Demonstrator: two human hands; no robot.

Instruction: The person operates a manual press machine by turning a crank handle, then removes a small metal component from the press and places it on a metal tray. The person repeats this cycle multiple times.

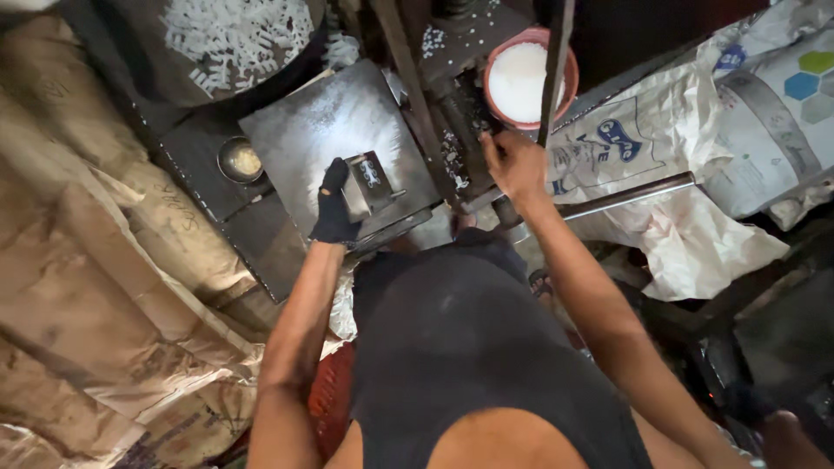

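Nearest the body, the left hand (333, 204), in a dark glove, is closed around a small metal block (365, 181) that sits on the steel plate (321, 122), at the plate's near edge. To the right of the plate, the bare right hand (516, 165) grips a dark upright lever (554, 69); whether the fingers wrap it fully cannot be told. Past the plate's right corner stands a pink bowl (530, 80) of white powder; beyond its far left edge, a dark pan (234, 43) holds white pieces. Good work here likely means keeping the block flat and square on the plate, with the gloved fingers on its sides only.
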